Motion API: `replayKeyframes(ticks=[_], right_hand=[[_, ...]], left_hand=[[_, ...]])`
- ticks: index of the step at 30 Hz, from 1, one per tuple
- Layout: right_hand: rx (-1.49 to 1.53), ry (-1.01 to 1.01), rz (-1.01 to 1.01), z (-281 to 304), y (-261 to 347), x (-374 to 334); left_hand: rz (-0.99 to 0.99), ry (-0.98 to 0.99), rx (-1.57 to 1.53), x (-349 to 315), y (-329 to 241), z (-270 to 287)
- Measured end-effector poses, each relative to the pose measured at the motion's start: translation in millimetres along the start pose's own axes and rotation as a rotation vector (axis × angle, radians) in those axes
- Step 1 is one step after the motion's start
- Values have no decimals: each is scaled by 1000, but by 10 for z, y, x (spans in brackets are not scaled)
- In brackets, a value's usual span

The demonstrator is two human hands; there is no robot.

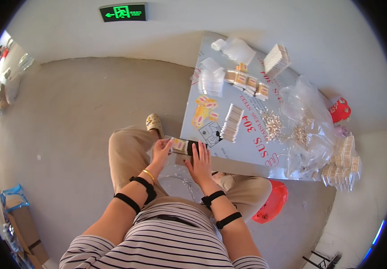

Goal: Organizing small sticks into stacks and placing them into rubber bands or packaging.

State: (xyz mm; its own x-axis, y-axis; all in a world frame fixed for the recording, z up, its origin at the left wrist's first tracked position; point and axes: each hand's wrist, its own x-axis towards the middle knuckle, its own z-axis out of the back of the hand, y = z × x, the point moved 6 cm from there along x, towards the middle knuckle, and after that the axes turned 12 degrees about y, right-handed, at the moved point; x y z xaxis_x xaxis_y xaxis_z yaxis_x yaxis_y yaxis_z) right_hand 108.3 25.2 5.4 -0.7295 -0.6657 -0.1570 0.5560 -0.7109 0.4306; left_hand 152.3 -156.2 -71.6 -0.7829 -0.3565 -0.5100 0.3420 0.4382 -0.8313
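We note the left hand (160, 149) with its grip closed on the left end of the pack (179, 145), which lies between both hands at the desk's (236, 154) near-left corner, presumably for steadiness. The right hand (198, 160) lays extended fingers over the black block (190, 147); we cannot tell whether its grip clasps it. Rightward, we find yellow labels (201, 115), 1 stick row (232, 123), loose sticks (272, 125) and a clear bag (307, 101) crowding the right side.
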Motion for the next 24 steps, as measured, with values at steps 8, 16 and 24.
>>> replayKeyframes(ticks=[8, 16, 24], right_hand=[[-108, -227, -233, 635, -907, -130], [-142, -177, -246, 637, -990, -88], [-41, -229, -182, 751, -1017, 24]], left_hand=[[-207, -159, 340, -93, -387, 200], [-481, -39, 757, -330, -882, -211], [-547, 38, 787, -358, -885, -399]])
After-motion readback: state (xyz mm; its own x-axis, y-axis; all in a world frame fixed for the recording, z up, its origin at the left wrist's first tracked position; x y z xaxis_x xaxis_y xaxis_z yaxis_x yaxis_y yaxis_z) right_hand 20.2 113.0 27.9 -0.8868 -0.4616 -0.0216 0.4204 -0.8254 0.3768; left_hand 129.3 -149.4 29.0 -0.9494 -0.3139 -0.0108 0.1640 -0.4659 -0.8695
